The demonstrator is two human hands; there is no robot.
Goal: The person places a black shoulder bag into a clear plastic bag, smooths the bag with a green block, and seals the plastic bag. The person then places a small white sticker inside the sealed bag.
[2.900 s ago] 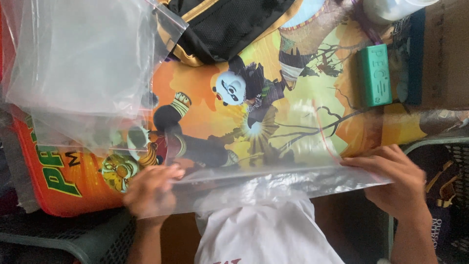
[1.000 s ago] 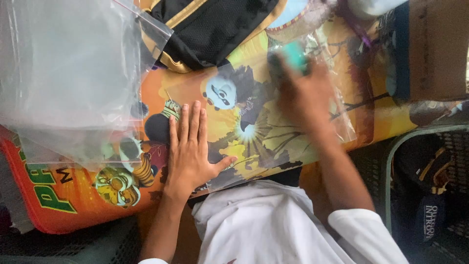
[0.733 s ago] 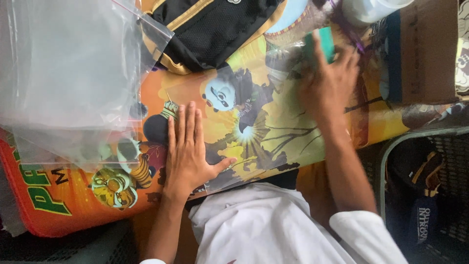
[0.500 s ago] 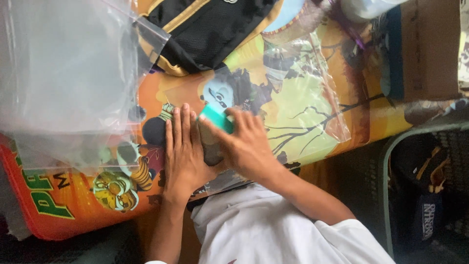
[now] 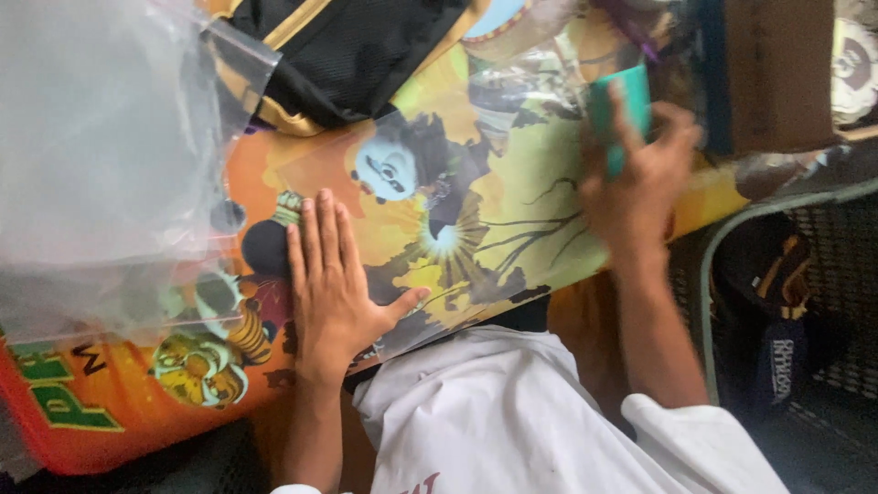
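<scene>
My left hand (image 5: 322, 285) lies flat, fingers together, on a clear plastic sheet (image 5: 512, 183) spread over a colourful cartoon-printed tabletop (image 5: 110, 416). My right hand (image 5: 642, 183) is at the far right of the sheet, closed around a small teal-green block (image 5: 624, 102) and pressing it onto the plastic. The block is blurred by motion and half covered by my fingers. My white shirt (image 5: 494, 430) fills the bottom of the view.
A heap of clear plastic bags (image 5: 101, 155) covers the tabletop's left part. A black bag with yellow trim (image 5: 357, 50) lies at the top, a brown cardboard box (image 5: 777, 73) at the top right. A metal mesh frame (image 5: 823, 247) stands to the right.
My right hand has swept the teal block from beside my left hand out to the sheet's right end. My left hand has stayed flat in place.
</scene>
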